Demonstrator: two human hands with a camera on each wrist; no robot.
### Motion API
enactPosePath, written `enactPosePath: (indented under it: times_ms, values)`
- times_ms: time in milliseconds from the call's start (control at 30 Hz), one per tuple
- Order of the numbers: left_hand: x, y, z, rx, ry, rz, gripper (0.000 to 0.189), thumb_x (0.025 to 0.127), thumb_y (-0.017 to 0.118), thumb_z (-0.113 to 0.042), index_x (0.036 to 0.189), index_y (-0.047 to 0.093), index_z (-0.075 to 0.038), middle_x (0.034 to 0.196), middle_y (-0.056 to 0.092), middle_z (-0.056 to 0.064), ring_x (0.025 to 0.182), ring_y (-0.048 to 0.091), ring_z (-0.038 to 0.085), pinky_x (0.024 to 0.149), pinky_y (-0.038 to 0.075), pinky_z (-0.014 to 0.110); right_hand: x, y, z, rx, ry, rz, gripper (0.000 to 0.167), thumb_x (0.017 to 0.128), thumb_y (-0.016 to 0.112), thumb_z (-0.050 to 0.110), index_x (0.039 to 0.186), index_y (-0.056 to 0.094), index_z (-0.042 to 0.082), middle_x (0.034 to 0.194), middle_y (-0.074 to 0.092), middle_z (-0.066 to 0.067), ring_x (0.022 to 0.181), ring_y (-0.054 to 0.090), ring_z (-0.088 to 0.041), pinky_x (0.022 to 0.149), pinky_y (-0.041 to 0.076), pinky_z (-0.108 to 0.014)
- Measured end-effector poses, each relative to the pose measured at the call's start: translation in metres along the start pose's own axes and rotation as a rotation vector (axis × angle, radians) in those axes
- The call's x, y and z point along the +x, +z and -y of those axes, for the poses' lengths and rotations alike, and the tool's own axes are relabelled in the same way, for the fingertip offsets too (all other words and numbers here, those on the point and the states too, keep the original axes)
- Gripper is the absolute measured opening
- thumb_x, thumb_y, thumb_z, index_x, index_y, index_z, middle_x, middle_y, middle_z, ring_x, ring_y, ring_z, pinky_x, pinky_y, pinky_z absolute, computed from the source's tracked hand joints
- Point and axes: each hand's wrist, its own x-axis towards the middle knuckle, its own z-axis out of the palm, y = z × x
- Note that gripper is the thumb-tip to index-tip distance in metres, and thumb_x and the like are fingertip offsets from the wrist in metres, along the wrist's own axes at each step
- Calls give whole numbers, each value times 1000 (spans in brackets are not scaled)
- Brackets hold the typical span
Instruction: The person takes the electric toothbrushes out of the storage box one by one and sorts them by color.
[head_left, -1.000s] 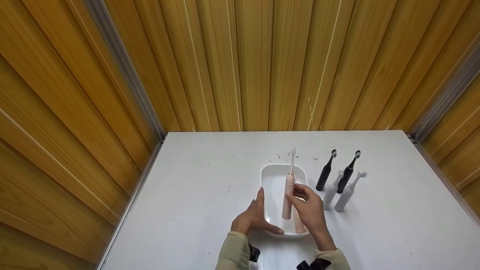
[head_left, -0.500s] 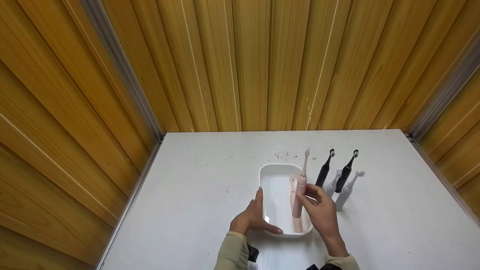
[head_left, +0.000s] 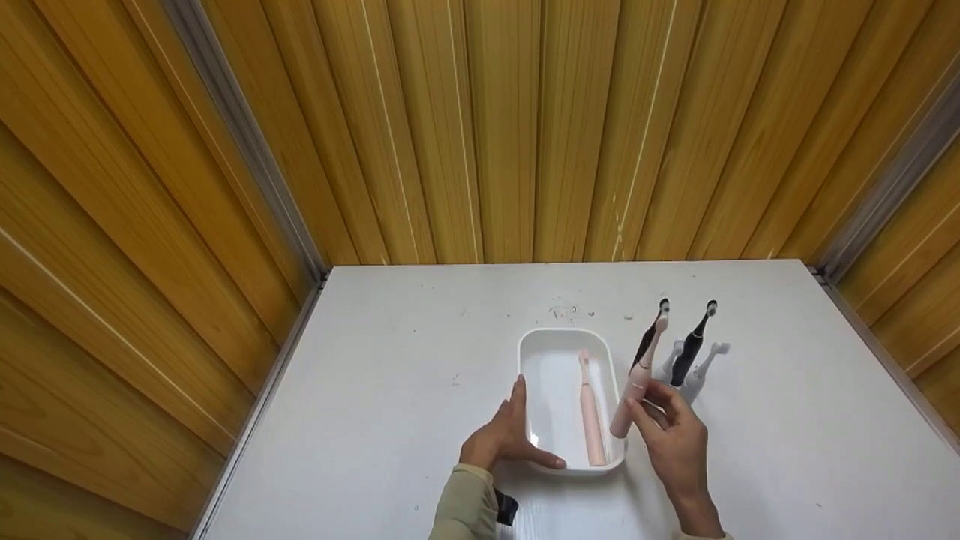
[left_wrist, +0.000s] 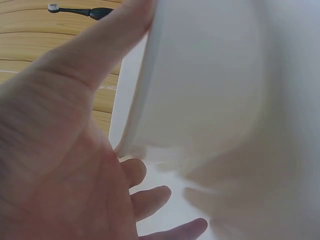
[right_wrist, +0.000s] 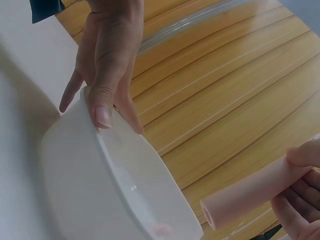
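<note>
In the head view, my right hand (head_left: 675, 442) pinches a pink electric toothbrush (head_left: 640, 379) by its handle. This brush is tilted, head up, just right of the white box. A second pink electric toothbrush (head_left: 591, 420) lies inside the white box (head_left: 566, 330). My left hand (head_left: 501, 435) rests against the box's near left corner, fingers straight along the left side and thumb on the near rim. The right wrist view shows the held brush's round handle end (right_wrist: 212, 215) and the left thumb (right_wrist: 102, 110) over the box rim.
Right of the box stand two black electric toothbrushes (head_left: 691, 352) and two white ones (head_left: 703, 371), partly hidden by my right hand and the held brush. The white table (head_left: 405, 375) is edged at the back by a yellow wood-look wall (head_left: 480, 150).
My right hand has carried the pink toothbrush rightward from above the box to beyond its right rim, tilting it more. The left hand and the box have stayed nearly still.
</note>
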Motion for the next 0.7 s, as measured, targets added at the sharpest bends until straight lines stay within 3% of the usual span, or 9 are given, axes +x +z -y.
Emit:
enactPosePath:
  times_ms: [233, 367, 533, 700]
  values:
    - [0, 0, 0, 2, 6, 4, 142, 56, 91, -47, 154, -5, -9, 158, 16, 21, 145, 19, 39, 114, 30, 50, -5, -14, -10, -63, -40, -83, 36, 76, 73, -11, 110, 64, -6, 101, 61, 13, 95, 62, 6, 83, 53, -15]
    - [0, 1, 0, 11, 1, 9, 142, 57, 90, -49, 154, -6, -10, 157, 17, 23, 145, 20, 39, 114, 31, 50, -8, -21, -17, -116, -50, -122, 37, 75, 73, -12, 110, 62, -8, 102, 60, 9, 93, 61, 9, 82, 53, -13]
    - [0, 1, -1, -5, -6, 10, 143, 56, 90, -48, 154, -7, -12, 157, 18, 24, 145, 20, 39, 113, 31, 51, -13, -26, -26, -174, -1, -148, 39, 77, 72, -10, 114, 60, -7, 104, 61, 0, 96, 59, 8, 84, 51, -10]
    - [-1, 0, 0, -4, -8, 7, 144, 55, 90, -49, 154, -7, -12, 156, 18, 24, 145, 21, 39, 113, 31, 51, -16, -27, -38, -213, 31, -153, 40, 77, 73, -9, 114, 59, -5, 106, 61, -4, 102, 63, -10, 87, 49, -10]
